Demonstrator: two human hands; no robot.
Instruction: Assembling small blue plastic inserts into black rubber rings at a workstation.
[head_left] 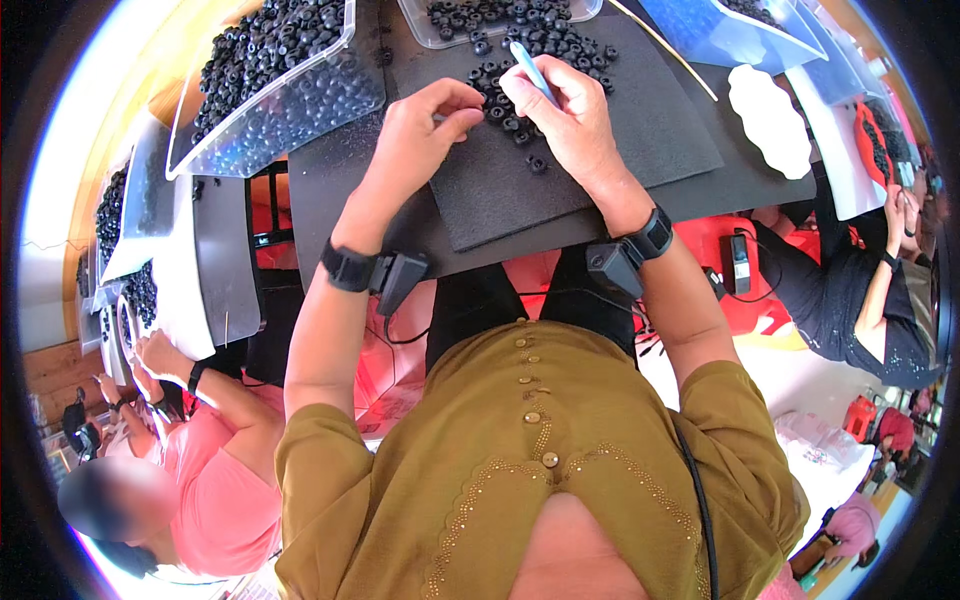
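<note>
My right hand [570, 120] is closed around a slim light-blue pen-shaped tool [532, 72], its pale end pointing up and left. Facing it, my left hand [425, 125] has thumb and forefinger curled together beside the loose parts. Whatever lies between those fingertips is too small to make out. Small black ring-shaped parts [585, 50], each with a hole in the middle, are heaped beyond and between my hands. One stray black ring [537, 163] sits nearer to me. They rest on a dark flat mat [660, 130] on the table.
A clear plastic bin [290, 125] full of black parts stands at left; another clear tub [440, 38] is at the far edge. At right are a thin stick [665, 50], a white scalloped piece [770, 120] and a blue-tinted bin [740, 40]. Co-workers sit on both sides.
</note>
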